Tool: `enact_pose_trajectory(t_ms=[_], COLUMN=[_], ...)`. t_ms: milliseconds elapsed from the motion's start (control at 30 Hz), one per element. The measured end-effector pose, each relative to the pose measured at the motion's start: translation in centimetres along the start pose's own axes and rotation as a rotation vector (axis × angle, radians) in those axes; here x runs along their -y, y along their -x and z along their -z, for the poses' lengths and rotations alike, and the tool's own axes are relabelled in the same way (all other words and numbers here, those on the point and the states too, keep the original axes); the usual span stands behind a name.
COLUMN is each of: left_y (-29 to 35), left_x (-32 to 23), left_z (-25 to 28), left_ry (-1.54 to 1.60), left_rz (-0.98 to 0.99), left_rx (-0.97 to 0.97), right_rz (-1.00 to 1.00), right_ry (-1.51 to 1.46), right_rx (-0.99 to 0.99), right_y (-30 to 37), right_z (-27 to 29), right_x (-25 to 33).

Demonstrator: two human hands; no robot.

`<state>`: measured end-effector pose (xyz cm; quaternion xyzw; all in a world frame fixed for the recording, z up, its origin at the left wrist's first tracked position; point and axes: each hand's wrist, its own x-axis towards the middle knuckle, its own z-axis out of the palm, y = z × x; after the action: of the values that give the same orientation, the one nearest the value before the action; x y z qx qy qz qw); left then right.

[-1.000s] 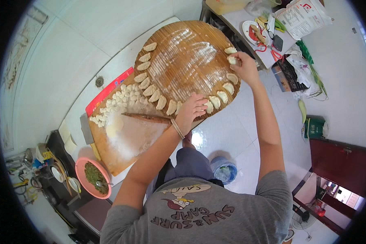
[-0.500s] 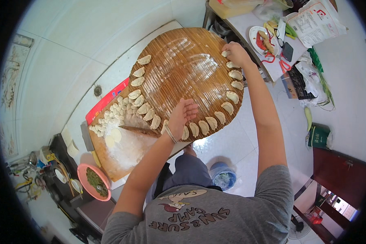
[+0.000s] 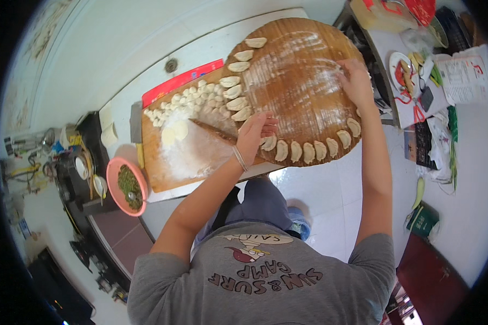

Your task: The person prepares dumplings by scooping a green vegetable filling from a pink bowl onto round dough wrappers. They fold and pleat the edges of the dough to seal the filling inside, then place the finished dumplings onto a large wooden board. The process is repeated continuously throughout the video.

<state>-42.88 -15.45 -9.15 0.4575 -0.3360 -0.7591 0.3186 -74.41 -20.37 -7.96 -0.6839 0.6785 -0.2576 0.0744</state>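
A round wooden board (image 3: 301, 81), dusted with flour, carries folded dumplings along its rim. On its left side lies a column of dumplings (image 3: 232, 92); more dumplings (image 3: 308, 153) line the near edge. My left hand (image 3: 258, 131) is over the near left part of the board, fingers stretched out and empty, close to a dumpling. My right hand (image 3: 355, 81) is above the board's right side, fingers loosely bent and apart, with nothing visible in them. That hand and its forearm hide most of the dumplings on the right rim.
Left of the round board, a floured rectangular board (image 3: 165, 157) holds dough pieces (image 3: 192, 100) and flat wrappers (image 3: 174, 131). A pink bowl of green filling (image 3: 129, 187) stands beside it, near a cleaver (image 3: 137, 123). At right, a side table (image 3: 387, 40) bears a plate (image 3: 401, 70) and red-handled scissors (image 3: 417, 112).
My right hand has let go of the dumpling at the far right rim and come back inward over the board. The view has turned, shifting the boards to the right. My left hand stays stretched out.
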Motion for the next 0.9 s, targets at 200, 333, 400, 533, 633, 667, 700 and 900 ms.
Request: enact_pose_trajectory(t_ms=[200, 333, 400, 533, 633, 667, 700, 900], left_y=[3.6, 4.6, 4.4, 3.8, 2.8, 2.1, 1.5, -0.6], left_x=[1.5, 3.9, 5.7, 4.7, 4.2, 4.0, 3.9, 3.5], left_z=[11.0, 21.2, 28.0, 35.4, 38.9, 39.3, 39.5, 40.1], left_ry=[-0.129, -0.395, -0.637, -1.191, -1.404, -1.414, -1.427, -1.133], left_rz=[-0.064, -0.139, -0.237, -0.256, -0.311, -0.287, -0.264, -0.191], left_rx=[-0.306, -0.557, -0.701, -0.866, -0.768, -0.751, -0.733, -0.716], right_rz=[0.135, 0.139, 0.194, 0.260, 0.205, 0.190, 0.131, -0.079], right_ry=[-0.176, -0.233, -0.308, -0.338, -0.379, -0.370, -0.339, -0.336], right_rx=[0.072, 0.121, 0.083, 0.069, 0.102, 0.113, 0.155, 0.112], right_y=[0.8, 1.2, 1.7, 3.6, 5.6, 6.4, 7.4, 14.0], right_z=[-4.7, -7.8, -9.5, -12.2, -14.8, -15.4, -15.8, -21.3], right_x=[10.5, 15.8, 18.7, 23.7, 27.6, 28.8, 30.0, 34.6])
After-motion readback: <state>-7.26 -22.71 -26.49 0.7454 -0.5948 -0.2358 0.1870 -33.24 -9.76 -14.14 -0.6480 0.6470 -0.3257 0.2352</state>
